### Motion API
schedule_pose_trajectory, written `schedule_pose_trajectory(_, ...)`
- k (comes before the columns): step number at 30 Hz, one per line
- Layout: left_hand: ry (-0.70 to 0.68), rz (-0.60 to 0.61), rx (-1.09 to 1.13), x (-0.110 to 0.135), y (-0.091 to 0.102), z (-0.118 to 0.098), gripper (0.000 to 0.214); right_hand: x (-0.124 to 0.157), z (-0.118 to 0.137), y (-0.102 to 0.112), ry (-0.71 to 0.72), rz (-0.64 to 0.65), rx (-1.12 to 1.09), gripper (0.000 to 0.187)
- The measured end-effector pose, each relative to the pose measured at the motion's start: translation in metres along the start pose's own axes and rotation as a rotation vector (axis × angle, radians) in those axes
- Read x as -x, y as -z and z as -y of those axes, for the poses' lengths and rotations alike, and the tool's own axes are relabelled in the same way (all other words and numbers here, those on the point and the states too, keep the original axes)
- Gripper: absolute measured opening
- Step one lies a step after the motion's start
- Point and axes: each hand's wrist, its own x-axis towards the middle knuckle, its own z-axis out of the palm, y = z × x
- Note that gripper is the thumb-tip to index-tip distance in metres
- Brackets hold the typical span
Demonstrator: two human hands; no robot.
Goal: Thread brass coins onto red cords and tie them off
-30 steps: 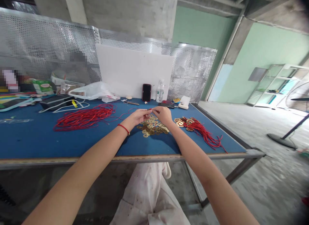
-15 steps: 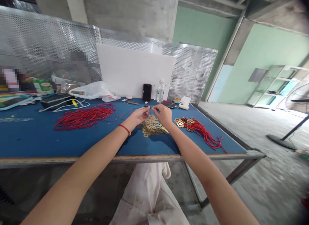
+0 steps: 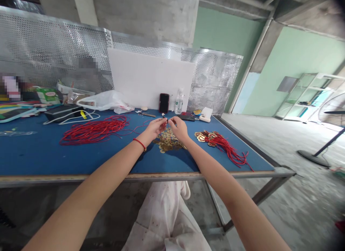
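Observation:
My left hand (image 3: 156, 128), with a red string bracelet (image 3: 139, 143) at its wrist, is closed in a pinch on a red cord. Close beside it, my right hand (image 3: 179, 128) pinches the same cord, and the fingertips of both almost meet. Part of the cord hangs down between them. Below the hands lies a pile of gold coins (image 3: 169, 141), partly covered by them. A bundle of red cord (image 3: 94, 130) rests to the left, a thin strand running from it toward my left hand. To the right, more gold coins (image 3: 208, 137) are tied to red cords (image 3: 231, 150).
Along the back of the blue table (image 3: 81, 161) stand a phone (image 3: 164, 103) and a clear bottle (image 3: 179, 101), with a white plastic bag (image 3: 107, 101) to their left. A black object (image 3: 188, 117) and a white case (image 3: 205, 118) lie behind my right hand. A metal frame edges the table.
My right hand has shifted slightly left, closer to my left hand, uncovering more of the black object behind it. My left hand has barely moved and still pinches the cord.

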Motion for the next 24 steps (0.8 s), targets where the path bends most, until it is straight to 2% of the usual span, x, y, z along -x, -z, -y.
schedule_pose_trajectory(3, -0.004, 0.000, -0.020, 0.000, -0.002, 0.000, 0.018, -0.005, -0.007, -0.011, -0.125, 0.126, -0.249, 0.023)
schedule_pose_trajectory(6, -0.008, 0.027, -0.040, 0.000, -0.002, 0.000, 0.018, -0.008, -0.010, -0.018, -0.235, 0.239, -0.616, 0.023)
schedule_pose_trajectory(9, -0.022, 0.056, -0.066, 0.002, -0.002, 0.000, 0.019, -0.007, -0.008, -0.016, -0.359, 0.244, -0.902, 0.018)
schedule_pose_trajectory(11, -0.034, 0.070, -0.107, 0.005, -0.004, -0.001, 0.020, -0.006, -0.007, -0.012, -0.423, 0.245, -0.991, 0.013)
schedule_pose_trajectory(14, -0.047, 0.071, -0.169, 0.009, -0.007, -0.002, 0.023, -0.005, -0.006, -0.006, -0.484, 0.268, -0.995, 0.010)
schedule_pose_trajectory(18, -0.043, 0.054, -0.217, 0.013, -0.010, -0.005, 0.023, -0.004, -0.007, -0.002, -0.474, 0.267, -0.958, 0.015)
schedule_pose_trajectory(24, -0.029, 0.038, -0.216, 0.015, -0.012, -0.009, 0.019, -0.007, -0.011, -0.001, -0.488, 0.149, -0.809, 0.018)
